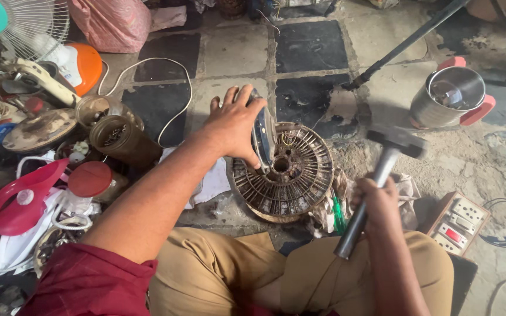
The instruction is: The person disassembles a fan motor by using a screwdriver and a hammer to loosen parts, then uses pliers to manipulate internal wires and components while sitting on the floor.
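My left hand (233, 124) grips a dark blue and grey flat tool (262, 136) held upright against the hub of a round, rusty slotted metal motor part (296, 182) lying on the floor. My right hand (378, 199) is closed around the steel handle of a hammer (382, 175), whose dark head is raised to the right of the round part and looks blurred. A green-handled screwdriver (338, 213) lies beside the round part, near my right hand. A white cloth (212, 181) lies under my left forearm.
At the left lie a red and white iron (16, 202), jars (121, 137), a white fan (30, 26) and a white cable (165, 88). A steel mixer jar with pink handles (449, 96) stands at the right. A switch board (458, 222) lies by my right knee.
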